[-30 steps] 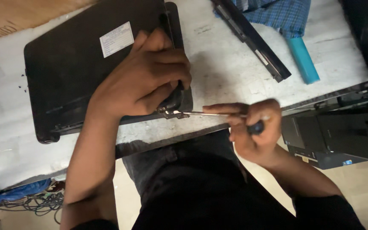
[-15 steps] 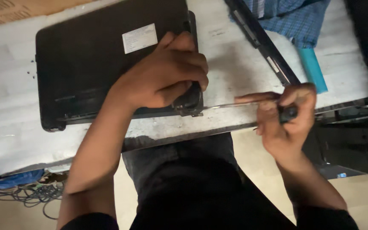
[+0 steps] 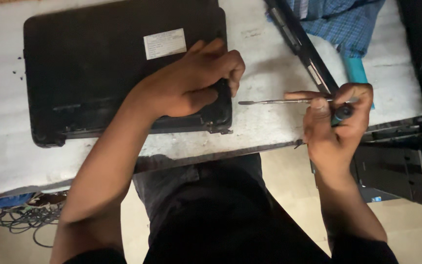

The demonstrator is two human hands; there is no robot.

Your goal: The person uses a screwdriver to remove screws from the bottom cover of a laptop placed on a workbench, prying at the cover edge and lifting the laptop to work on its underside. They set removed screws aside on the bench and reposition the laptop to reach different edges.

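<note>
Left hand (image 3: 191,80) lying palm down, fingers curling over an edge, thumb tucked beneath, forearm stretching diagonally up from lower left. Right hand (image 3: 335,122) hovering off to the right, fingers wrapping closed in a grip, index finger extending along the top, wrist bending, forearm rising from lower right.

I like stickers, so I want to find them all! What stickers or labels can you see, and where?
White sticker: rectangular, on the black laptop underside, just above the left hand.
Small pale label: narrow, on the long black strip lying by the blue checked cloth.
No screens or packages show.
</note>
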